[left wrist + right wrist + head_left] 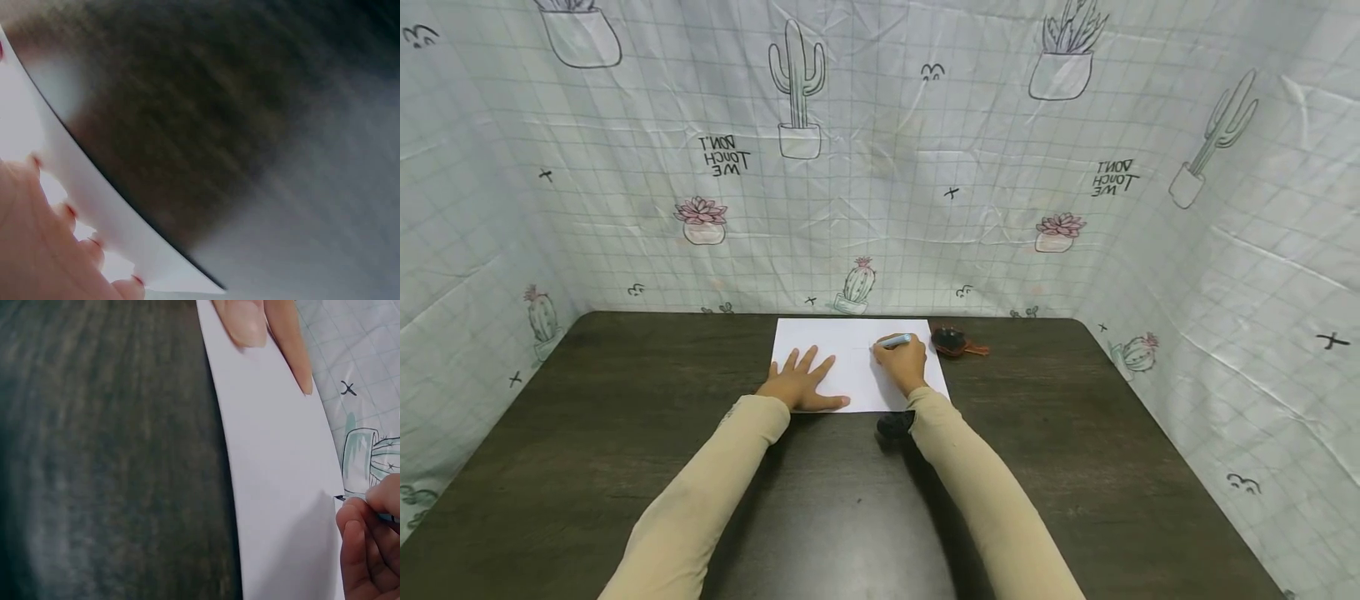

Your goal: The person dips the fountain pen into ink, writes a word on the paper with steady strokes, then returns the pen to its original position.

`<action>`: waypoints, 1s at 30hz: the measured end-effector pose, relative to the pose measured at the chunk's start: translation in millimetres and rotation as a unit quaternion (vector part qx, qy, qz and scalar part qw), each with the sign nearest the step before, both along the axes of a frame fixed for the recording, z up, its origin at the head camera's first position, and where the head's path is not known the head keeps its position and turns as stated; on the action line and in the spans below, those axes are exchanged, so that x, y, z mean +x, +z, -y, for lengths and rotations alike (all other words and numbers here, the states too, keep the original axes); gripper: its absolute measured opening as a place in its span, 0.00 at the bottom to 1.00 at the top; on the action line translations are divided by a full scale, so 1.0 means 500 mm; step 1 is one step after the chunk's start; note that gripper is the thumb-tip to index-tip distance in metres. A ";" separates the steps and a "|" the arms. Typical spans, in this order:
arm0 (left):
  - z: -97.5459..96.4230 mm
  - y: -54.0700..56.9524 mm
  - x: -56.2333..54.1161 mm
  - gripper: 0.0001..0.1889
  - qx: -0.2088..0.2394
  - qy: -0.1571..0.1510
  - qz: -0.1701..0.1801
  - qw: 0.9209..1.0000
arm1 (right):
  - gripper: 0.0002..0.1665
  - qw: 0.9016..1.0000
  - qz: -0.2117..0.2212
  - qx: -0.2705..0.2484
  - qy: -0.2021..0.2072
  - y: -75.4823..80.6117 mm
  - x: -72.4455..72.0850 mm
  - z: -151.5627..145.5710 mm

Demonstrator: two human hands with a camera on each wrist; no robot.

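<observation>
A white sheet of paper (854,375) lies flat near the back edge of the table. My left hand (799,386) rests on its left part, fingers spread; the left wrist view shows the same hand (37,237) against the paper (75,169). On the right part of the sheet, my right hand (904,365) pinches a light blue pen (895,340). Its dark tip (339,498) is at the paper's surface in the right wrist view, where most of the pen is hidden by the fingers (355,544). Faint marks show left of the pen.
Right of the sheet, close by, lies a dark rounded object with a brown-orange strap (951,341); its kind is unclear. A black rounded object (893,425) sits at my right wrist. The dark wooden table (587,467) meets a cactus-printed cloth (880,208) behind and at both sides.
</observation>
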State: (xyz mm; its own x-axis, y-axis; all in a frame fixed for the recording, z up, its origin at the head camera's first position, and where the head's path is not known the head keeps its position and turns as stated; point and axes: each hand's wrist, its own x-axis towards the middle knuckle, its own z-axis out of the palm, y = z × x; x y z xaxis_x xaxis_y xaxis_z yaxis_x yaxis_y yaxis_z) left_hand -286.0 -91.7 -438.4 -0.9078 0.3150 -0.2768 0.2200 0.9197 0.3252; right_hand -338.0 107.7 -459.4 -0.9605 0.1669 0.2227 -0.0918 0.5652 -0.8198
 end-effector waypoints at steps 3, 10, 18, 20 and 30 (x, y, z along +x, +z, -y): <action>0.002 -0.013 -0.013 0.48 -0.003 0.001 0.007 1.000 | 0.06 1.000 0.001 0.002 0.001 0.000 0.003 -0.001; 0.008 -0.029 -0.026 0.52 0.004 0.000 0.011 1.000 | 0.05 1.000 0.001 0.029 0.011 0.003 0.015 -0.002; 0.007 -0.026 -0.024 0.53 0.006 -0.003 0.017 1.000 | 0.05 0.998 -0.011 0.043 0.046 0.001 0.033 0.000; 0.007 -0.029 -0.026 0.54 0.003 -0.003 0.017 1.000 | 0.05 0.997 -0.011 0.049 0.050 0.002 0.038 0.002; 0.009 -0.045 -0.037 0.54 0.001 -0.006 0.015 1.000 | 0.04 0.996 -0.002 0.056 0.068 0.008 0.058 0.009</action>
State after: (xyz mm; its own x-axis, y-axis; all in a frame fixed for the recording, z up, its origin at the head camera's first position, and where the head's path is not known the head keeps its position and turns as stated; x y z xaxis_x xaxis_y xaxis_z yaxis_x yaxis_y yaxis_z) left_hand -304.3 -96.5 -460.8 -0.8954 0.3261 -0.3031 0.2208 0.9165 0.3336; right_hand -309.1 103.4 -455.4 -0.9715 0.0103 0.2370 -0.1768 0.6349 -0.7521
